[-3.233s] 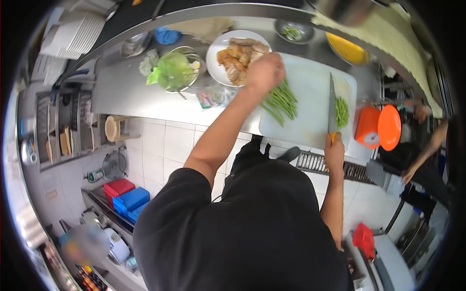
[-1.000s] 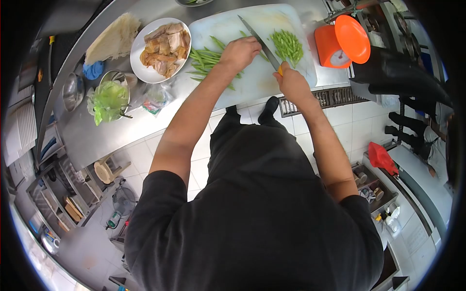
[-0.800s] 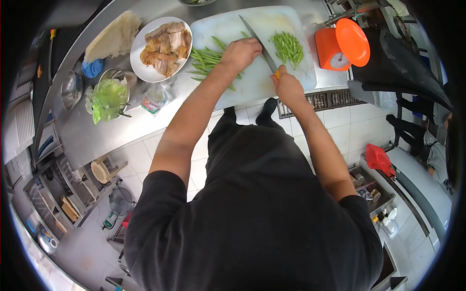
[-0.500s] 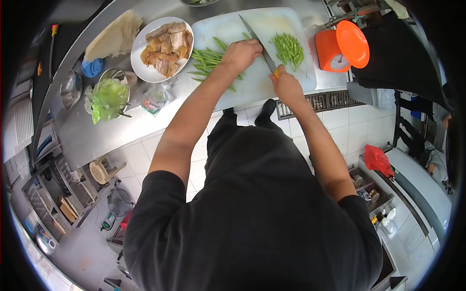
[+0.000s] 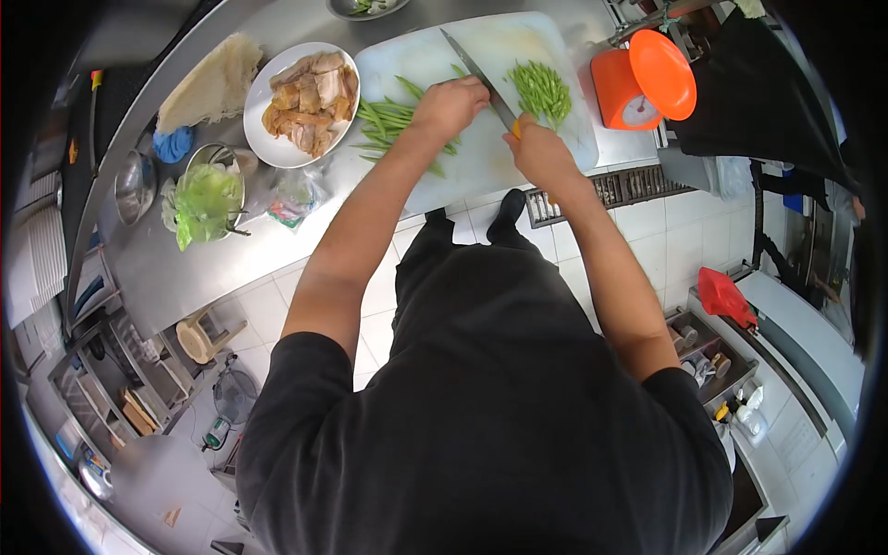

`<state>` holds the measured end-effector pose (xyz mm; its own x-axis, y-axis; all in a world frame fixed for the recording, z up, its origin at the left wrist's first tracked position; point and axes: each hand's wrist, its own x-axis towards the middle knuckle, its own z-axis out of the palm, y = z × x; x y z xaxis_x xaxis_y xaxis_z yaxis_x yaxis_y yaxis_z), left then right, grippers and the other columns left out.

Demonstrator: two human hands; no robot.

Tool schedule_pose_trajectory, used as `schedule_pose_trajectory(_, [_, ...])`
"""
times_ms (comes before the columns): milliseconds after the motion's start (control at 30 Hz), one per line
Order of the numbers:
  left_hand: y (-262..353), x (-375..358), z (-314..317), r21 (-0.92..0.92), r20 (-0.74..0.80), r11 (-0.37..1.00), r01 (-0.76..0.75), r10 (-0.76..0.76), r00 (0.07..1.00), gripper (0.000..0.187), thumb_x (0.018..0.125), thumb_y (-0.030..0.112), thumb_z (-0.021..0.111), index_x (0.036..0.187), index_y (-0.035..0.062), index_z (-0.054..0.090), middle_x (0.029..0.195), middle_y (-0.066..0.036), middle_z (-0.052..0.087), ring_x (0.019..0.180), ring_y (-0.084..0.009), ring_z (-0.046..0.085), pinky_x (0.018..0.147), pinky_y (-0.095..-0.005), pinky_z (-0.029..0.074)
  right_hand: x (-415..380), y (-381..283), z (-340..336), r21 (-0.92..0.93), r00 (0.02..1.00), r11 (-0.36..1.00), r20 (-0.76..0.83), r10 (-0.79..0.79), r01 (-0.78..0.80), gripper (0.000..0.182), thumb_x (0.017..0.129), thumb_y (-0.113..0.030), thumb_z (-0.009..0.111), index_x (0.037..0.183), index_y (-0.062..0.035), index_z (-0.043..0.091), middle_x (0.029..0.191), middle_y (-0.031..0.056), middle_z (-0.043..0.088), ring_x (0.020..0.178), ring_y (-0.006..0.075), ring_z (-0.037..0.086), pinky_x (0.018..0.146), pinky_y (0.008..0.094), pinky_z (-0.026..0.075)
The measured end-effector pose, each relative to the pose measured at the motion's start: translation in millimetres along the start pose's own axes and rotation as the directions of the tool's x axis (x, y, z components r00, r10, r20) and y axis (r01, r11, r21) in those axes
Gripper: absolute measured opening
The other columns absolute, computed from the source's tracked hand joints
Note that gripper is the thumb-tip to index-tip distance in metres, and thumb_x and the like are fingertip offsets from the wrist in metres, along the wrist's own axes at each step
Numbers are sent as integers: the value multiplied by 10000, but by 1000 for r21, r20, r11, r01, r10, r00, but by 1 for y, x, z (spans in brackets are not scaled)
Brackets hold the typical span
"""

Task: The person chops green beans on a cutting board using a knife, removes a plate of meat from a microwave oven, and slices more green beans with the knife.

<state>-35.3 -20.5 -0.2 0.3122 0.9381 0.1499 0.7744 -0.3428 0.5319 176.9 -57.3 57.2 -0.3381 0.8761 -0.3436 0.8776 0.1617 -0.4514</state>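
Observation:
My right hand (image 5: 532, 146) is closed round the yellow handle of a long knife (image 5: 483, 80), its blade slanting up and left over the white cutting board (image 5: 490, 166). Close against the blade's left side is my left hand (image 5: 453, 104), its fingers curled on green beans; a bean tip (image 5: 458, 69) shows just above them. Whole green beans (image 5: 384, 120) lie left of and beneath my left wrist. Right of the blade sits a pile of cut green beans (image 5: 541, 92).
Left of the board are a white plate (image 5: 255, 134) of sliced meat, a bowl of lettuce (image 5: 208, 199), a plastic bag (image 5: 296, 196) and a metal bowl (image 5: 134, 188). An orange scale (image 5: 618, 88) stands to the right, and another bowl (image 5: 393, 7) at the top edge.
The whole view has shifted slightly, with the counter items a little further left. Both hands and the knife keep nearly the same places over the board.

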Motion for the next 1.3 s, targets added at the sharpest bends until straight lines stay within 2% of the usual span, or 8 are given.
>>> schedule_pose_trajectory(367, [2, -2, -7, 16, 32, 1000, 12, -13, 999, 96, 928, 168, 720, 1000, 108, 742, 1058, -29, 729, 982, -296, 709, 852, -426, 587, 26, 5, 18, 26, 999, 1000, -34, -14, 15, 347, 1032, -268, 633, 1161, 40, 538, 962, 306, 730, 953, 487, 720, 836, 566, 562])
schedule_pose_trajectory(467, [-14, 5, -12, -4, -157, 1000, 9, -10, 988, 124, 921, 169, 730, 1022, 100, 754, 1080, -44, 733, 1005, -310, 705, 876, -429, 586, 15, 0, 7, 5, 1000, 1000, 17, 15, -15, 345, 1035, -267, 624, 1169, 40, 542, 981, 302, 733, 978, 484, 720, 846, 563, 562])
schedule_pose_trajectory(567, [-30, 18, -13, 53, -61, 997, 52, -48, 997, 137, 917, 161, 737, 1034, 97, 768, 1101, -52, 737, 1013, -321, 705, 888, -428, 585, -3, -15, -13, -29, 997, 998, 49, 59, -58, 337, 1039, -264, 611, 1169, 38, 534, 988, 300, 734, 988, 487, 720, 852, 562, 563])
schedule_pose_trajectory(667, [-31, 19, -12, 11, -73, 999, 39, -38, 997, 111, 924, 162, 713, 1003, 102, 762, 1040, -74, 713, 1030, -324, 690, 912, -452, 575, -22, -23, -17, -45, 994, 996, 75, 81, -78, 324, 1044, -258, 601, 1154, 36, 519, 975, 305, 732, 967, 495, 721, 846, 565, 567])
schedule_pose_trajectory(867, [-33, 13, -10, -43, -130, 996, 73, -78, 988, 132, 907, 198, 777, 1010, 116, 792, 1076, -50, 735, 999, -303, 705, 893, -435, 577, -31, -22, 2, -30, 994, 995, 53, 99, -98, 317, 1048, -255, 594, 1136, 34, 496, 941, 314, 727, 918, 506, 722, 826, 570, 575])
schedule_pose_trajectory(967, [-36, 11, -9, -5, -189, 1000, 28, -29, 982, 134, 899, 218, 794, 1002, 132, 800, 1059, -48, 729, 1004, -302, 698, 897, -429, 574, -16, -18, 19, -14, 995, 995, 28, 94, -94, 319, 1049, -259, 590, 1140, 33, 497, 945, 312, 727, 917, 506, 721, 825, 569, 576])
schedule_pose_trajectory(1133, [-37, 9, -11, 50, -144, 998, 37, -30, 989, 130, 896, 210, 795, 1009, 146, 802, 1051, -44, 725, 1007, -299, 695, 903, -425, 574, 5, -21, 8, -25, 999, 999, 15, 41, -41, 330, 1048, -264, 591, 1158, 34, 502, 952, 312, 727, 916, 499, 723, 827, 570, 574])
schedule_pose_trajectory(1300, [-45, 14, -13, 10, -146, 1000, 19, -17, 989, 127, 917, 200, 769, 1025, 140, 794, 1059, -42, 734, 986, -297, 708, 890, -423, 583, -9, -28, 7, -11, 996, 996, 20, 86, -86, 331, 1045, -261, 594, 1150, 44, 519, 951, 309, 729, 919, 488, 729, 826, 564, 577])
